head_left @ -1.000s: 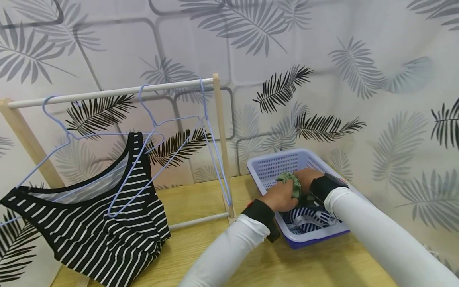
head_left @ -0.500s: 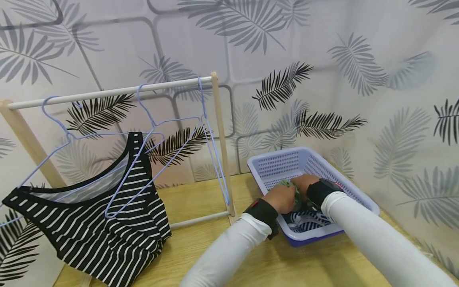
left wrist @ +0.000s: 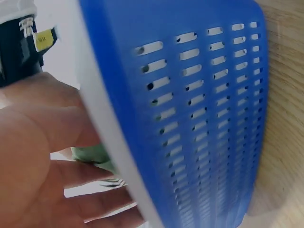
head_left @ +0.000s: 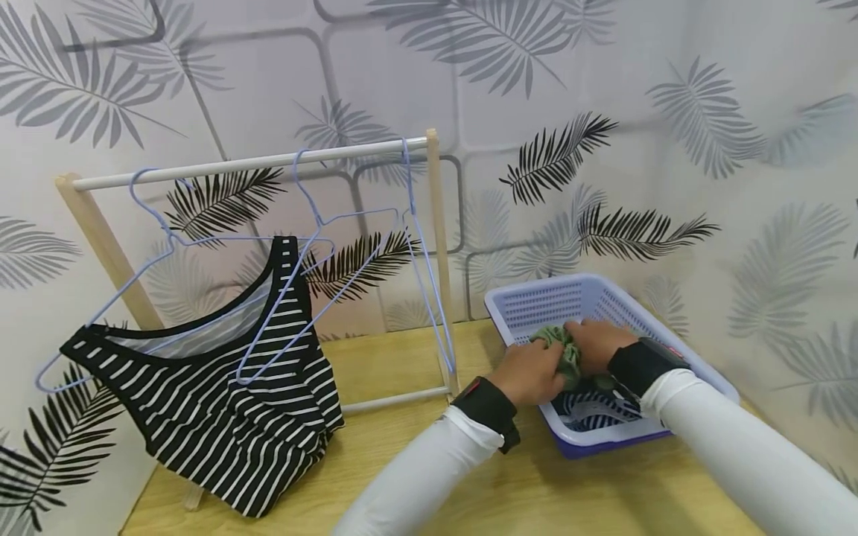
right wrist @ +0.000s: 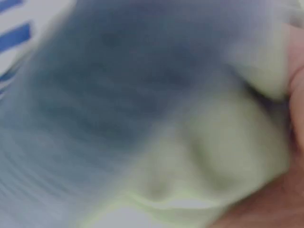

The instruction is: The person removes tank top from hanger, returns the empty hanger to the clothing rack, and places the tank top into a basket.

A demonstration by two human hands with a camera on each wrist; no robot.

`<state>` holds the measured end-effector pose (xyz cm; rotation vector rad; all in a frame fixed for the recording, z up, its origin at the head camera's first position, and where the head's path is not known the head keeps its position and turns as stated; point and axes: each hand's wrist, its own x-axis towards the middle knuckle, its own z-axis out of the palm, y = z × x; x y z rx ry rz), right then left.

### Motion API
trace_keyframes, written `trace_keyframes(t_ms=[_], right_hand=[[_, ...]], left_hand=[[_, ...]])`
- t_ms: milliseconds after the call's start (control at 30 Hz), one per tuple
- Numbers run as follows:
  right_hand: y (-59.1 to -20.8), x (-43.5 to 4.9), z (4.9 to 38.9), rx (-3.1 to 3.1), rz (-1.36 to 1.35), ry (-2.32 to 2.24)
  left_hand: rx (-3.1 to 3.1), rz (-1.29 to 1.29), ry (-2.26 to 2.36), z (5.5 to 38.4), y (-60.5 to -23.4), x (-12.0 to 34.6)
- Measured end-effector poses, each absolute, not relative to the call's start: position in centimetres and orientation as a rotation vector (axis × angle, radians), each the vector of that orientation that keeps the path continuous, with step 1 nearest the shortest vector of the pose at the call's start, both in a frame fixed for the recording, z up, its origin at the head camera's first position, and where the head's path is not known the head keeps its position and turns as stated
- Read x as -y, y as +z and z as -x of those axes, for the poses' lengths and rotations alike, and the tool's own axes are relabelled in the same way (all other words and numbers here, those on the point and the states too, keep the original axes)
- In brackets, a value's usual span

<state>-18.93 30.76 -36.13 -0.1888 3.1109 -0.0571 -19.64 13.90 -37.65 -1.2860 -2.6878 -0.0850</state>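
Both hands are down in the lavender basket (head_left: pixel 677 350) at the right end of the wooden table (head_left: pixel 415 476), and they meet on the same thing — a bunched green garment (head_left: pixel 561 350). The left hand (head_left: pixel 529 372) comes in from the near-left side with fingers curled round the cloth; the right hand (head_left: pixel 596 344) closes on it from the right, knuckles up, so the garment sits squeezed between the two palms, just above the basket's middle. Neither hand is nearer; both already have it. The wad is too crumpled to show any long axis. Under it lies striped blue-and-white fabric (head_left: pixel 590 413), still in the basket. From the left wrist, only the basket's slotted outer wall (left wrist: pixel 213 118) and a sliver of green show. Away to the left — well apart — stands the wooden rack (head_left: pixel 255 160) with pale blue wire hangers (head_left: pixel 322 223), one carrying a black-and-white striped tank top (head_left: pixel 221 417).
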Motion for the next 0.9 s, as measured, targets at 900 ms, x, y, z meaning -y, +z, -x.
trace_keyframes(t_ms=[900], right_hand=[[-34.9, -15.0, 15.3, -3.455, 0.743, -0.711]], left_hand=[[2.534, 1.234, -0.64, 15.8, -38.1, 5.1]])
